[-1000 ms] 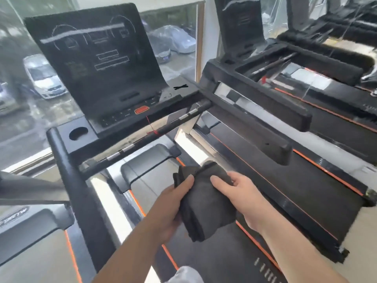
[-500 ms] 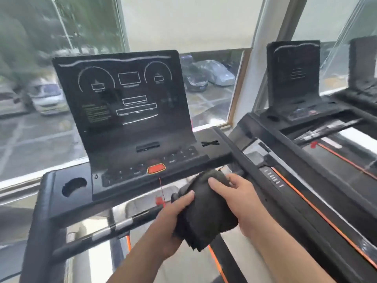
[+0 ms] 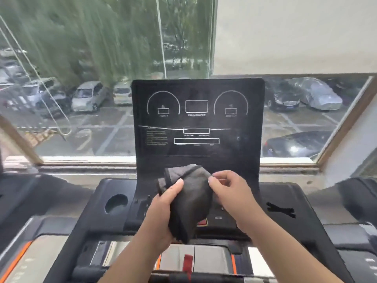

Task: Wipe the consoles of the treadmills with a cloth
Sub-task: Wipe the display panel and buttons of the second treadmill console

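Grey cloth (image 3: 188, 201), folded into a loose wad, hung in front of the lower part of the treadmill console (image 3: 197, 123), held off its surface as far as could be judged. The left hand (image 3: 163, 213) was closed around the wad from about eight o'clock, thumb pressed across its front. The right hand (image 3: 228, 193) pinched the cloth's upper edge at about two o'clock with thumb and fingertips, its other fingers loosely curled.

The likeliest trouble seemed to be the orange-red button (image 3: 202, 222), which peeked out just under the hanging cloth at six o'clock; a downward swipe with a bunched wad could press it or the neighbouring keys. A loosely folded cloth might also unfurl mid-stroke and smear the dusty screen instead of clearing it. The cup holder (image 3: 116, 203), at nine o'clock from the cloth, could catch a trailing corner.

The cloth sat between both hands, its bulk lying in the left palm.
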Demonstrator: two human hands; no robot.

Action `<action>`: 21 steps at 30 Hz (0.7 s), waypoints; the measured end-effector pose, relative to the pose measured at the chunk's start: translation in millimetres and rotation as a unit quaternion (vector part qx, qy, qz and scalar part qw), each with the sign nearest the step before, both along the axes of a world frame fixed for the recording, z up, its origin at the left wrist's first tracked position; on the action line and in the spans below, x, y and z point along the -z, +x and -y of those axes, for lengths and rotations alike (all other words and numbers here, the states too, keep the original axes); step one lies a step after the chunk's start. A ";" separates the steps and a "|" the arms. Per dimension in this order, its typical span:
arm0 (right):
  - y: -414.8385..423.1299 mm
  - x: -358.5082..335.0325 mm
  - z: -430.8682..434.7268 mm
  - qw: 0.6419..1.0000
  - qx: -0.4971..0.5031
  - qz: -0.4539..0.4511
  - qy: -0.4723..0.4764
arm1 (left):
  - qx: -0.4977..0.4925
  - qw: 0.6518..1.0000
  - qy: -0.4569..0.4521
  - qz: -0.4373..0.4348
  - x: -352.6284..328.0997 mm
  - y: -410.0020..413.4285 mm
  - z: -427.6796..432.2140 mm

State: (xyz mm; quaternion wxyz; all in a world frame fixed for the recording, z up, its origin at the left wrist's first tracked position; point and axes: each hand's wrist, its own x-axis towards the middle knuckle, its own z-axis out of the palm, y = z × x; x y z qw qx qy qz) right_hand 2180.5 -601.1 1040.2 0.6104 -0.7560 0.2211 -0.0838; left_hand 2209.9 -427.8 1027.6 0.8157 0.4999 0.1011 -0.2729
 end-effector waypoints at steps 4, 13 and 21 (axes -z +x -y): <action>42.4 -18.2 -0.2 0.993 -0.092 0.008 -0.073 | -0.114 0.993 -0.011 -0.015 -14.5 31.3 -6.6; 160.7 -61.4 -12.3 0.961 -0.147 0.106 -0.207 | -0.231 0.971 0.021 0.059 -48.2 135.2 -43.0; 265.3 -110.3 -12.4 0.882 -0.064 0.189 -0.427 | -0.246 0.854 0.264 0.375 -104.8 257.1 -78.3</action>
